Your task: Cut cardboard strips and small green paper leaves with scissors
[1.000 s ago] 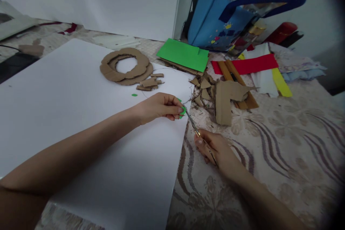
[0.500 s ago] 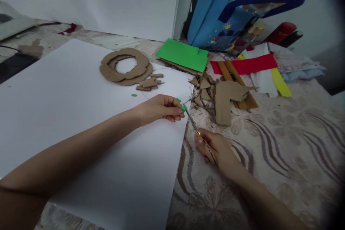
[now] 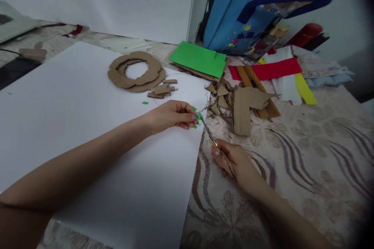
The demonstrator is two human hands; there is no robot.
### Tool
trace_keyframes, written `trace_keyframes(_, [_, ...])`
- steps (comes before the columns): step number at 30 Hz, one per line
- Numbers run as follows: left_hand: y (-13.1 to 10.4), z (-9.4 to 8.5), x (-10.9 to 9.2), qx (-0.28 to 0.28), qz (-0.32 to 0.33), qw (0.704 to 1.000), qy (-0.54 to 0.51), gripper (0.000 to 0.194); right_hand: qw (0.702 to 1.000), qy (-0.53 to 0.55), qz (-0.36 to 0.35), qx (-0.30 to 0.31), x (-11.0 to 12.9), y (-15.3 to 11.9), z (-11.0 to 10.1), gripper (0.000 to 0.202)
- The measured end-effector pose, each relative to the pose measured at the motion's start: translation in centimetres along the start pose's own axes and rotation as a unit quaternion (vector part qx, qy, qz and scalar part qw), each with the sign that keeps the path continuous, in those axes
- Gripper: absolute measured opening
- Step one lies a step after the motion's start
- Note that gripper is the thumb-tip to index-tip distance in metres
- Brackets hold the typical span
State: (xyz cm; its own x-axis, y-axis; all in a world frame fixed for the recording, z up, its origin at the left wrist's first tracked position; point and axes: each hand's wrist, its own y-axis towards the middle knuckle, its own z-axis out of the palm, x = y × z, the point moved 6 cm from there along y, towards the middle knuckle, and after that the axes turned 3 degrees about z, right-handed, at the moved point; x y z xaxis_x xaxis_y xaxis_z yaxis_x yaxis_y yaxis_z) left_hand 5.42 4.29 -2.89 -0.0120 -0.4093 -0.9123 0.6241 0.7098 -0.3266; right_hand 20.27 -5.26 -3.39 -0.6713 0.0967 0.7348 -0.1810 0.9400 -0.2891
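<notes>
Over the right edge of a large white sheet [image 3: 117, 151], my left hand [image 3: 175, 116] pinches a small green piece [image 3: 199, 116] between thumb and fingers. My right hand [image 3: 233, 161] grips slender metal scissors [image 3: 212, 137], whose tips meet the green piece. Small green scraps show beside and under my left fingertips. A green leaf-shaped bit [image 3: 145, 103] lies on the sheet. Behind my left hand sit cardboard strips [image 3: 160, 90] and two scalloped cardboard rings [image 3: 149, 74], one overlapping the other.
Green sheets [image 3: 198, 59] rest on cardboard at the back. Cardboard scraps [image 3: 242, 111] lie right of the white sheet, near red [image 3: 276, 69], white and yellow strips. A blue bag [image 3: 236, 19] stands behind them. Patterned cloth [image 3: 292, 144] covers the table; a dark object [image 3: 17, 70] lies far left.
My left hand has shifted slightly left and up. A green scrap now shows just below its fingertips. My right hand and the scissors have barely moved.
</notes>
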Motion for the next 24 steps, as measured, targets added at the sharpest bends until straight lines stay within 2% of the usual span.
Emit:
trace_keyframes(12, [-0.14, 0.16, 0.17, -0.006, -0.008, 1.000, -0.023, 0.015, 1.000, -0.018, -0.002, -0.006, -0.03, 0.00, -0.10, 0.034])
trace_keyframes(16, [-0.10, 0.37, 0.43, 0.008, -0.020, 1.000, -0.015, 0.013, 1.000, -0.024, 0.001, -0.007, -0.12, 0.02, -0.08, 0.033])
trace_keyframes(24, [-0.13, 0.12, 0.07, -0.004, -0.010, 1.000, -0.017, 0.011, 1.000, -0.009, 0.010, 0.004, -0.02, 0.03, 0.03, 0.034])
